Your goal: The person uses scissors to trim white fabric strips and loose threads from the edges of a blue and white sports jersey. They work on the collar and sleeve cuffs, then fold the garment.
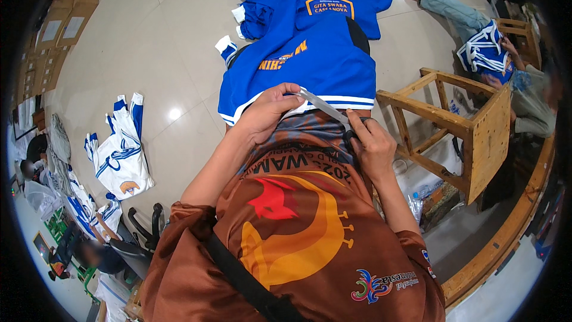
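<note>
A pair of scissors with pale metal blades and dark handles lies slantwise between my two hands. My right hand is closed round its handle end, with the index finger along the blade's base. At the far end, my left hand pinches the tip of the blades between thumb and fingers. Just beyond both hands, a blue garment with white-striped edging and orange lettering is draped over my knees. Another blue jacket with an orange emblem spreads out past it on the floor.
A wooden stool lies tipped on my right, near a wooden beam. White-and-blue garments lie on the tiled floor at left. Cardboard boxes are stacked far left. At upper right another person's leg stretches out beside blue-and-white cloth.
</note>
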`<state>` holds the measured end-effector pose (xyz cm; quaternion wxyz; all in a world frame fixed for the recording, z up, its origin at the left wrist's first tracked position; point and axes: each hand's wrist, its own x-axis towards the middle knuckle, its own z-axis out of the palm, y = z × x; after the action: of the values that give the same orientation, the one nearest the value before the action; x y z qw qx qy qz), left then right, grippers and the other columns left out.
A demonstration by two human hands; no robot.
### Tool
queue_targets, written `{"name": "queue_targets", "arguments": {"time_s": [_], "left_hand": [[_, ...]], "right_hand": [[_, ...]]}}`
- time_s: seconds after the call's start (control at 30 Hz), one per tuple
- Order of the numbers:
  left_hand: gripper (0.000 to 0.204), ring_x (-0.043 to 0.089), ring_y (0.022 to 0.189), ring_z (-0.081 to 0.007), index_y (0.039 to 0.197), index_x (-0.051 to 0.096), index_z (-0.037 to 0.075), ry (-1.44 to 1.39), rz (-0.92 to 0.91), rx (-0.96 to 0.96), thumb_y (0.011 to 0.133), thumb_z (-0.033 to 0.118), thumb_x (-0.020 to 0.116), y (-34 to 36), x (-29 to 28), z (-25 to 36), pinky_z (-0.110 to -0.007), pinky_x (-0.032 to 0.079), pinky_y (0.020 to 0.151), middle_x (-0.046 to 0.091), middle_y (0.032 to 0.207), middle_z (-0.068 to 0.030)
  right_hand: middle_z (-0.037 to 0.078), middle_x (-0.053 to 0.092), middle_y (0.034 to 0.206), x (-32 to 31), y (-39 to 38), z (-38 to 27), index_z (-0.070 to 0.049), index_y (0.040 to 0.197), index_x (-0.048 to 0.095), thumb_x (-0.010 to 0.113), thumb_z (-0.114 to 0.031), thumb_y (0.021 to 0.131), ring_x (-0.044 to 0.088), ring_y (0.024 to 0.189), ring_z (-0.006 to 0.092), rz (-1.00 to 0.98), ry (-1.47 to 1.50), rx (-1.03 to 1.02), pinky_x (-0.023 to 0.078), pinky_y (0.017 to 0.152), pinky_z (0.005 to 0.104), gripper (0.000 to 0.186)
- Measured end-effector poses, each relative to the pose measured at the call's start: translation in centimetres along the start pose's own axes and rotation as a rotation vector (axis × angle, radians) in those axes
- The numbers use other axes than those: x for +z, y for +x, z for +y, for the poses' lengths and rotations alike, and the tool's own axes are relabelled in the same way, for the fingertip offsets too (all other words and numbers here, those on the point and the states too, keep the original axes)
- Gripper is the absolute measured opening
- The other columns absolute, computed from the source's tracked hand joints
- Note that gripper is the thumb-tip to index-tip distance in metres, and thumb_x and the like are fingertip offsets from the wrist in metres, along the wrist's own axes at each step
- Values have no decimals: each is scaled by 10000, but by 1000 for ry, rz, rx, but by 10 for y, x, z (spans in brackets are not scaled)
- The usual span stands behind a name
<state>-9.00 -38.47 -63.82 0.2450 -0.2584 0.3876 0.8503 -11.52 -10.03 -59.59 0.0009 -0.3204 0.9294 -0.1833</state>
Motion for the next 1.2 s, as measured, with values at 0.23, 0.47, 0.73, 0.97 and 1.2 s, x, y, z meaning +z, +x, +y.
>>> {"name": "queue_targets", "arguments": {"time_s": [0.23, 0.47, 0.73, 0.97, 1.2], "left_hand": [[297, 602, 1050, -103, 1241, 569, 58, -8, 5, 2, 986, 100, 714, 2, -2, -3, -253, 456, 961, 668, 1092, -16], [255, 589, 894, -58, 1189, 578, 62, 195, 133, 34, 986, 131, 716, -2, 26, 0, -222, 454, 835, 658, 980, 13], [224, 573, 834, -76, 1208, 591, 64, 308, 193, 235, 1078, 245, 567, 19, 5, -24, -240, 456, 777, 651, 881, 9], [171, 594, 775, -105, 1171, 622, 17, 630, 553, 522, 1061, 137, 568, -12, -37, -10, -264, 483, 758, 721, 867, -62], [136, 654, 854, -190, 1104, 678, 9, 966, 617, 579, 1009, 95, 633, -55, -82, -14, -330, 517, 802, 705, 926, -104]], "right_hand": [[50, 603, 835, -2, -5, 7, -184, 1344, 730, 803, -31, 706, 654, 727, 249, -23, 35, 26, 534, 641, 369, 661], [133, 719, 1022, 19, -17, 48, 35, 1320, 661, 723, -71, 949, 698, 879, 212, 401, 777, 639, 571, 778, 385, 390], [26, 690, 914, 3, -18, 30, -6, 1193, 661, 752, -96, 971, 646, 770, 66, 213, 929, 716, 490, 661, 214, 256], [39, 697, 845, 4, 4, 13, 14, 1211, 629, 744, 0, 950, 661, 651, 106, 384, 1223, 801, 513, 590, 222, 285], [60, 705, 989, 13, 38, 6, -5, 1283, 610, 852, -36, 860, 665, 824, 140, 230, 883, 457, 567, 811, 293, 489]]}}
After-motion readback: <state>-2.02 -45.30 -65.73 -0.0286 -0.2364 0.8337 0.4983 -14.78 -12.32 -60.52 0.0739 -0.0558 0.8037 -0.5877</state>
